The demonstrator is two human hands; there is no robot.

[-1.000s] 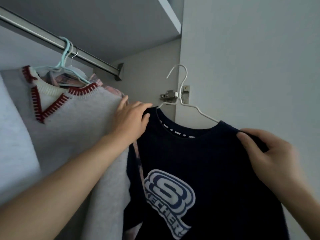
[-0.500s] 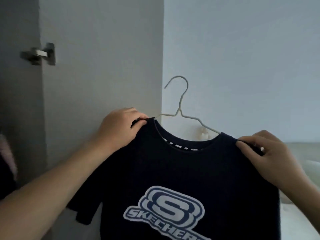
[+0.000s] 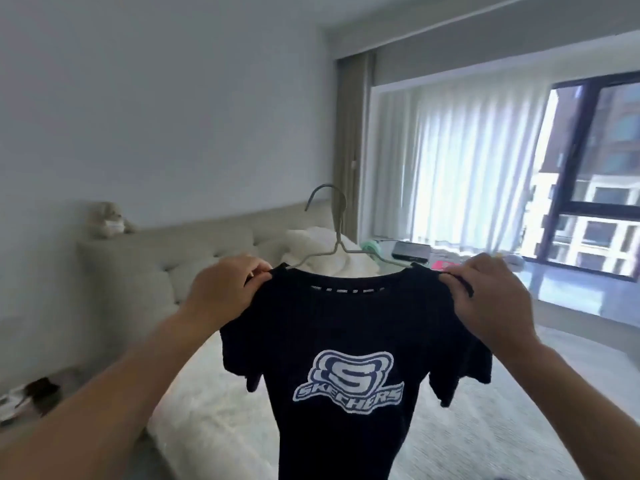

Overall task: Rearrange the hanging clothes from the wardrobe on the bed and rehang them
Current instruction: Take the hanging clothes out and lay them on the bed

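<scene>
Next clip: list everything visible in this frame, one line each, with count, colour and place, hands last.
T-shirt: one, dark navy with white logo, held up at centre, on the hanger.
Hanger: one, pale wire, hook upright above the collar.
Bed: one, white bedding, below and behind the shirt.
Headboard: one, beige, padded, left.
Soft toy: one, pale, on top of the headboard.
Curtain: one, white sheer, right.
Window: one, dark frame, far right.
Left hand: pinches the left shoulder.
Right hand: pinches the right shoulder.
</scene>
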